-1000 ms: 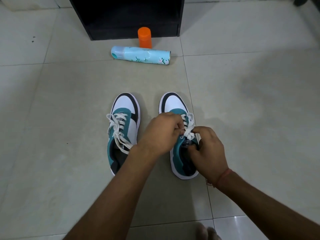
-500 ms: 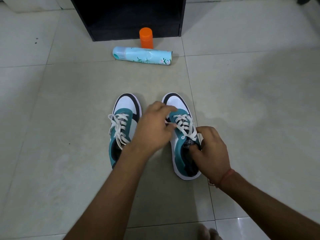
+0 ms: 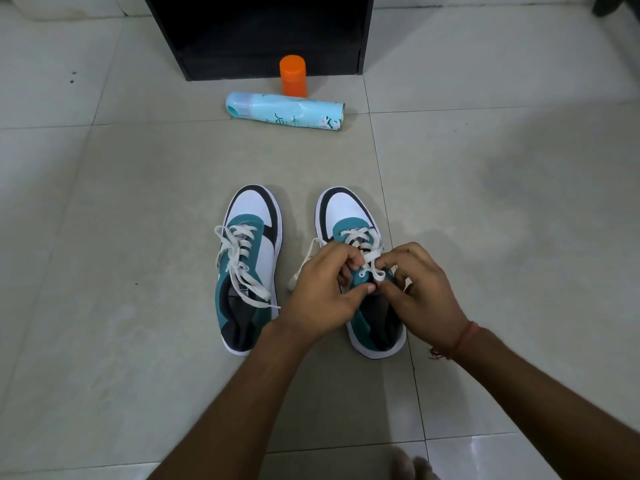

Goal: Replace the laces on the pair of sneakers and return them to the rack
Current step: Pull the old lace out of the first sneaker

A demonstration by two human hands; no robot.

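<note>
While the two sneakers stood side by side on the tiled floor (image 3: 104, 306), toes pointing away from the person, both hands met over the right sneaker (image 3: 356, 271). The left hand (image 3: 322, 292) was curled, its fingers pinching the white lace (image 3: 370, 268) at the top eyelets, thumb stretched along the tongue edge. The right hand (image 3: 422, 289) was curled too, forefinger and thumb pinching the same lace from the other side, so the fingertips of both hands almost touched over a small loop of lace. One loose end of that lace trailed out to the left of the shoe, passing behind the left hand and lying on the floor between the sneakers. A reddish thread band (image 3: 462, 339) circled the right wrist.

The left sneaker (image 3: 251, 268) sat untouched just beside the right one, teal and white with a black patch, its own white lace threaded through the eyelets and its ends lying loose across the collar.

Farther off, a pale blue spray can (image 3: 287, 110) lay on its side on the floor, and an orange cap-shaped container (image 3: 293, 76) stood upright just behind it. Behind both stood the dark rack (image 3: 259, 32), its lowest opening in shadow. The sneakers were well apart from the rack
</note>
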